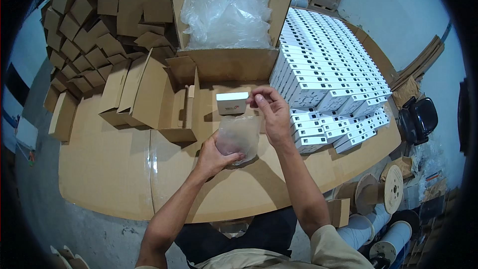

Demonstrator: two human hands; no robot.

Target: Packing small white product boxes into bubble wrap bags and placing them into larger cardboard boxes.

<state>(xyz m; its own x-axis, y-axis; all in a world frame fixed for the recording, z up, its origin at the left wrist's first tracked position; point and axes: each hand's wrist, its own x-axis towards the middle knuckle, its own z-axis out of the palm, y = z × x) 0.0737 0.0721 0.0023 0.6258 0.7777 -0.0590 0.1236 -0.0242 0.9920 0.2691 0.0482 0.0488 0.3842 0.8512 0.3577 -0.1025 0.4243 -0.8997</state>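
One small white box (232, 104) is sitting at the mouth of one clear plastic bag (239, 137), above the near half of the table (whether the box's lower end is inside, I cannot tell). Two hands are working here. The left hand (217, 155) is gripping the bag low down, its thumb lying across the front. The right hand (271, 114) is bending its fingers beside the box's right edge, thumb and forefinger nearly meeting; whether they are pinching anything, I cannot tell.

Just left of these, one narrow open carton (185, 134) is standing with its mouth up, and two taller brown cartons (115, 92) are standing beside it. Farther left, one lone carton (63, 115) is resting near the table's edge. Behind the hands, one large open carton (229, 64) is holding a heap of clear bags (226, 17), too crumpled to count. To the right, many white packages (328, 69) are forming dense stacks (far too many to number). One table (109, 174), topped with cardboard, is carrying these. At the upper left, countless brown cartons (94, 35) are piling up, and one black seat (420, 119) is standing beyond the table's right edge.
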